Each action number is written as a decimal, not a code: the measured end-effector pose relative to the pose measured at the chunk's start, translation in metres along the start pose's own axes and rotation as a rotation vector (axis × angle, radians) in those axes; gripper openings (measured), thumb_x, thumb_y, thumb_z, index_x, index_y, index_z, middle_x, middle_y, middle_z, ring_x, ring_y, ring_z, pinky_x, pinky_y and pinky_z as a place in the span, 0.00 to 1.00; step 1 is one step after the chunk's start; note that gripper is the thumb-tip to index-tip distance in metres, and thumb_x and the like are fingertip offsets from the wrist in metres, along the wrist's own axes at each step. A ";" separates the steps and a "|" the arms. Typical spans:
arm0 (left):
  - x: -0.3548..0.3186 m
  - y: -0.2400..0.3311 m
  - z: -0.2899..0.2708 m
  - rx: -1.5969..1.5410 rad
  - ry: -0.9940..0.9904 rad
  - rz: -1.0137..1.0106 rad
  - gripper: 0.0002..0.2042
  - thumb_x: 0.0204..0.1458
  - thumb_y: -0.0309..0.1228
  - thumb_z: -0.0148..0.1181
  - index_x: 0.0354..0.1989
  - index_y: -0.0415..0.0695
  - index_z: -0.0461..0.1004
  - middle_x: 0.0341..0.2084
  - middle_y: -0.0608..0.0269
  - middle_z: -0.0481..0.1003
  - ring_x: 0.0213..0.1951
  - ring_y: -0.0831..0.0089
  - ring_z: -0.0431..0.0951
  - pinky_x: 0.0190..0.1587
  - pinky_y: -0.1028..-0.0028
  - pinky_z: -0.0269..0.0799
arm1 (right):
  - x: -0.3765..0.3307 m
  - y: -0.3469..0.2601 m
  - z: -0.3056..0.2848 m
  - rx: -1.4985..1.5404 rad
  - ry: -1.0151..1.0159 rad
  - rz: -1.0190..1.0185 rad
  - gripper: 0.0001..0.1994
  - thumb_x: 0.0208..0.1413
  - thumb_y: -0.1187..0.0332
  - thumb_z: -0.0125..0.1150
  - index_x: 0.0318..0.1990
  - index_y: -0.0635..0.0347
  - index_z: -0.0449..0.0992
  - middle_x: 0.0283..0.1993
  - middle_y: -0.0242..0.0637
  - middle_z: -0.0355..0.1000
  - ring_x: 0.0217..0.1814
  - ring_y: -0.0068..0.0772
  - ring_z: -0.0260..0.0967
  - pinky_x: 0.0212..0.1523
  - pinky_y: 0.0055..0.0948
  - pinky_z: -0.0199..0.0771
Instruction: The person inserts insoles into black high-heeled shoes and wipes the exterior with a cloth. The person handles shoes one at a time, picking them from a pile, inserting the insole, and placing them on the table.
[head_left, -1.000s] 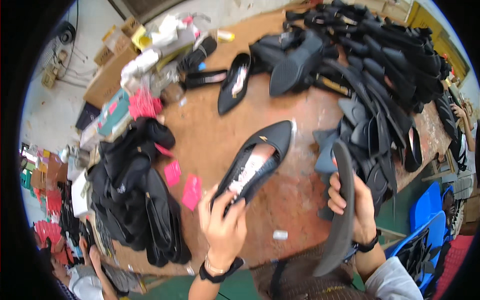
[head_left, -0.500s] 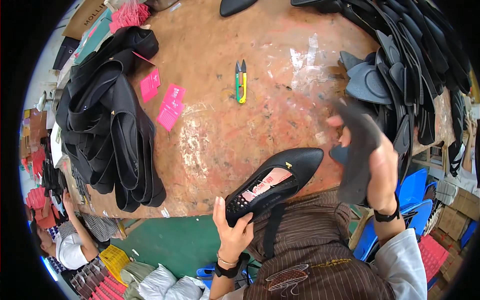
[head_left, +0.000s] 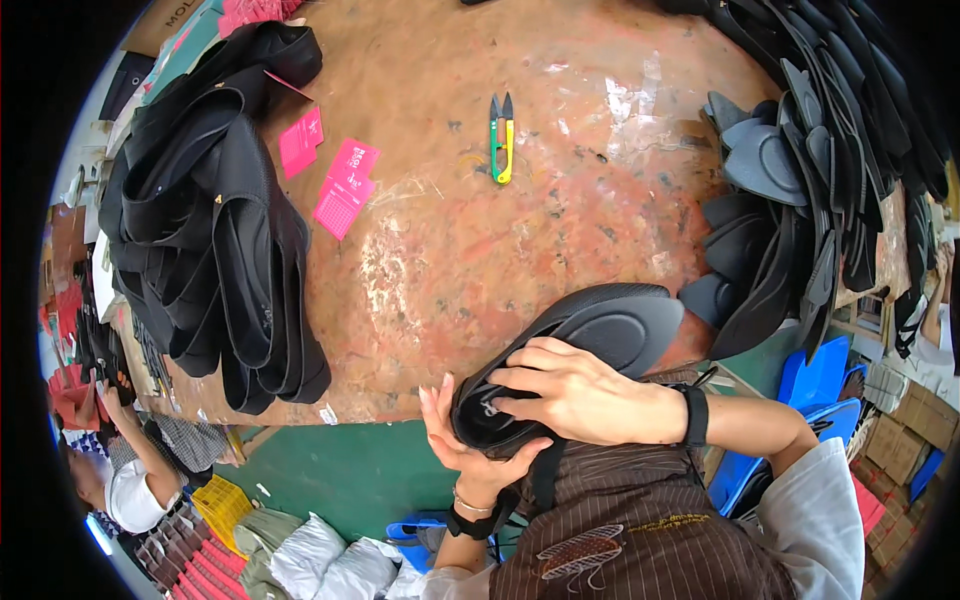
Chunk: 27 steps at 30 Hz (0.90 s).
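Black shoe (head_left: 590,340) held at table's (head_left: 480,260) near edge. My left hand (head_left: 470,440) cups its heel from below, grip clamped; my right hand (head_left: 580,395) presses the insole on top, fingers closed over it.

L hand (head_left: 478,450) sits low centre of frame, palm up, fingers curled upward, thumb side toward the right, wrist w/ thin bracelet plus dark band below it. R hand (head_left: 580,395) lies just above and right, palm down, fingers spread leftward, pressing. R forearm runs in from lower right, black wristband, light sleeve.
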<state>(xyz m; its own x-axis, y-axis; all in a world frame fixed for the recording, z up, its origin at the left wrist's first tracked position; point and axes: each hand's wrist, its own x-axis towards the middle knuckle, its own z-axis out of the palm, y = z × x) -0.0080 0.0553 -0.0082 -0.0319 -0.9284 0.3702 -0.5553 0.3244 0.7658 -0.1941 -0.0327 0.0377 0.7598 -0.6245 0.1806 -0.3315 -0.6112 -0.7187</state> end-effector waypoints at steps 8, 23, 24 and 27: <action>0.002 -0.012 -0.002 -0.076 -0.042 0.042 0.64 0.39 0.59 0.72 0.73 0.50 0.28 0.69 0.33 0.42 0.63 0.38 0.61 0.61 0.48 0.63 | 0.005 0.003 0.018 -0.042 -0.078 -0.031 0.17 0.43 0.68 0.60 0.42 0.67 0.80 0.52 0.41 0.71 0.55 0.38 0.66 0.59 0.36 0.66; 0.017 0.010 -0.002 -0.183 -0.002 -0.255 0.15 0.57 0.38 0.49 0.43 0.39 0.61 0.61 0.34 0.62 0.60 0.48 0.64 0.65 0.53 0.53 | -0.023 -0.004 -0.001 -0.215 -0.066 0.103 0.16 0.47 0.69 0.56 0.44 0.61 0.81 0.59 0.44 0.72 0.69 0.38 0.62 0.73 0.44 0.50; 0.016 0.016 0.001 -0.161 -0.005 -0.275 0.16 0.57 0.39 0.51 0.44 0.38 0.61 0.62 0.34 0.59 0.62 0.47 0.61 0.66 0.53 0.51 | -0.021 -0.004 -0.004 -0.234 -0.055 0.125 0.17 0.44 0.70 0.58 0.44 0.61 0.81 0.58 0.44 0.73 0.68 0.38 0.63 0.73 0.45 0.51; 0.028 0.038 0.012 -0.064 -0.084 -0.206 0.22 0.51 0.38 0.60 0.47 0.37 0.59 0.69 0.31 0.45 0.69 0.43 0.50 0.69 0.51 0.43 | -0.012 0.005 -0.024 -0.361 0.277 0.221 0.20 0.34 0.74 0.61 0.41 0.61 0.81 0.51 0.41 0.75 0.63 0.44 0.66 0.70 0.54 0.53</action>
<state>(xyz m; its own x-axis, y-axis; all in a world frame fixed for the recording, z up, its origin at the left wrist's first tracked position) -0.0399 0.0395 0.0255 0.0061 -0.9872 0.1596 -0.5032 0.1349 0.8536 -0.2180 -0.0403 0.0476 0.4887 -0.8338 0.2569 -0.6771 -0.5482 -0.4910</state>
